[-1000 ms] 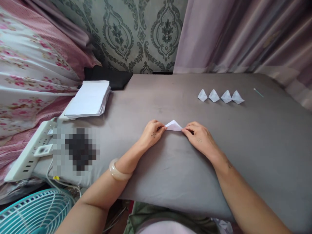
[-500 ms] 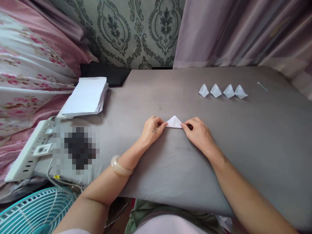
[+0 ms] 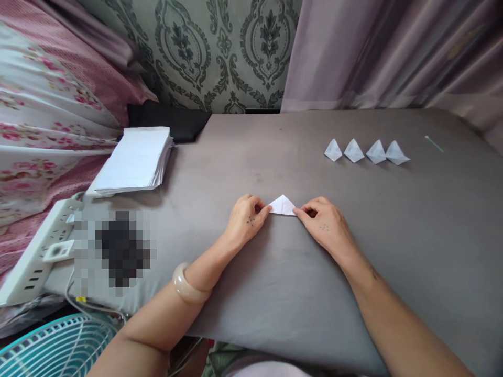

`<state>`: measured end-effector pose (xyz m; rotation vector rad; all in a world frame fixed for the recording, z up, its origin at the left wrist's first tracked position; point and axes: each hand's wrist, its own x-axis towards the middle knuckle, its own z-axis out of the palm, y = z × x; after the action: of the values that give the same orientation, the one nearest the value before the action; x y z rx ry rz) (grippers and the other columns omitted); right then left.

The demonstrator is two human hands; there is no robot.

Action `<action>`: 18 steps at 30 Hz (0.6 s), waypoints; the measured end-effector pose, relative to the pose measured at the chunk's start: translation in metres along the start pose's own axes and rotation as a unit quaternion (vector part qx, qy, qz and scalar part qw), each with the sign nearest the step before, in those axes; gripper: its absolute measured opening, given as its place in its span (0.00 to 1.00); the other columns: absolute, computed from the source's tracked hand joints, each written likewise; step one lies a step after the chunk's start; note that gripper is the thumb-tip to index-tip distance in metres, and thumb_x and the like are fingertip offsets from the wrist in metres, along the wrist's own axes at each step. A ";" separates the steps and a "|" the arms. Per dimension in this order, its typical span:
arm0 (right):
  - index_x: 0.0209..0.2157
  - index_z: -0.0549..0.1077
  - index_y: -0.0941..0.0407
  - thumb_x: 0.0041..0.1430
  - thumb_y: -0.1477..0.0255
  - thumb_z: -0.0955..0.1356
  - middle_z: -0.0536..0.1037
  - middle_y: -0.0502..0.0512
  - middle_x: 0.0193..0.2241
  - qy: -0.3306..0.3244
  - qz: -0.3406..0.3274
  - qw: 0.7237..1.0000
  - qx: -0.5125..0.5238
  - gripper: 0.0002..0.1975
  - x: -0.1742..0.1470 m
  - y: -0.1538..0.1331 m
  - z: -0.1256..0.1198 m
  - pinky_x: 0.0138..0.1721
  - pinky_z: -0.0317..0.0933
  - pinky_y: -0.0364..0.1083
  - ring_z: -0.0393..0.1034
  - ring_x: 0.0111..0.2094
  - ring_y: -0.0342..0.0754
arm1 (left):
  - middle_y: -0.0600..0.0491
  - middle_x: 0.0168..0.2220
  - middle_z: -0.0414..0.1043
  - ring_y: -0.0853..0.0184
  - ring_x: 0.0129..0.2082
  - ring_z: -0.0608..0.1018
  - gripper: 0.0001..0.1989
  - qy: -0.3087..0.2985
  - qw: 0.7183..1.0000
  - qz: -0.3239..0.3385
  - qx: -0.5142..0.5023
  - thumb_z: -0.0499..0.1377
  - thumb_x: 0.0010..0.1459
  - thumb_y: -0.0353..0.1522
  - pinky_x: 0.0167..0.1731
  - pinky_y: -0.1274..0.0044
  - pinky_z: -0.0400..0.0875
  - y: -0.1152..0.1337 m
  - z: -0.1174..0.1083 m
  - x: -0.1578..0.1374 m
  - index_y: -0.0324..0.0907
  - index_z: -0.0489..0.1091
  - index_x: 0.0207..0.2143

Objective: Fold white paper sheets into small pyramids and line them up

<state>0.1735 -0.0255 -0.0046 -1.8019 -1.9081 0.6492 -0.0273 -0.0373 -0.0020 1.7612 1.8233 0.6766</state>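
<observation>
A small white folded paper, triangular with its peak pointing away from me, is stretched between my two hands just above or on the grey cloth. My left hand pinches its left corner between thumb and fingers. At the right corner, my right hand has the same kind of pinch. A crease runs down the middle of the paper. Farther back on the right stand several folded paper shapes in a row, pointed at the top.
On the left lies a stack of white paper, with a black folded item behind it. A power strip and a blurred dark patch are nearer. A teal fan stands lower left. A thin cotton swab lies far right.
The view has shifted slightly, so the table items sit a little lower and more spread apart. Both hands keep their pinch on the folded paper.
</observation>
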 end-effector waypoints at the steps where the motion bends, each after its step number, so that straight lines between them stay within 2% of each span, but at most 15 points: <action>1: 0.25 0.76 0.52 0.55 0.62 0.68 0.76 0.52 0.36 -0.003 0.005 1.000 0.003 0.11 0.000 0.000 0.000 0.34 0.60 0.48 0.70 0.33 0.48 | 0.51 0.32 0.71 0.66 0.32 0.72 0.09 0.000 1.000 -0.003 0.004 0.59 0.57 0.35 0.36 0.73 0.67 0.000 0.001 0.000 0.40 0.72 0.28; 8: 0.23 0.74 0.53 0.54 0.62 0.67 0.76 0.52 0.35 0.007 0.028 1.000 0.000 0.11 0.002 -0.004 0.002 0.32 0.59 0.48 0.69 0.30 0.47 | 0.51 0.30 0.71 0.66 0.32 0.72 0.10 0.000 1.000 -0.012 0.020 0.59 0.58 0.37 0.33 0.73 0.65 -0.001 0.003 0.001 0.41 0.71 0.26; 18: 0.23 0.72 0.53 0.54 0.65 0.67 0.74 0.53 0.33 0.012 0.022 1.000 -0.007 0.09 0.002 -0.003 0.005 0.30 0.57 0.47 0.66 0.29 0.47 | 0.51 0.30 0.71 0.64 0.33 0.73 0.11 0.007 0.998 0.003 0.057 0.57 0.59 0.38 0.33 0.72 0.66 -0.006 0.007 0.002 0.41 0.70 0.27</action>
<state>0.1674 -0.0240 -0.0068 -1.8573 -1.8670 0.6267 -0.0266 -0.0356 -0.0112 1.8395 1.9016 0.5996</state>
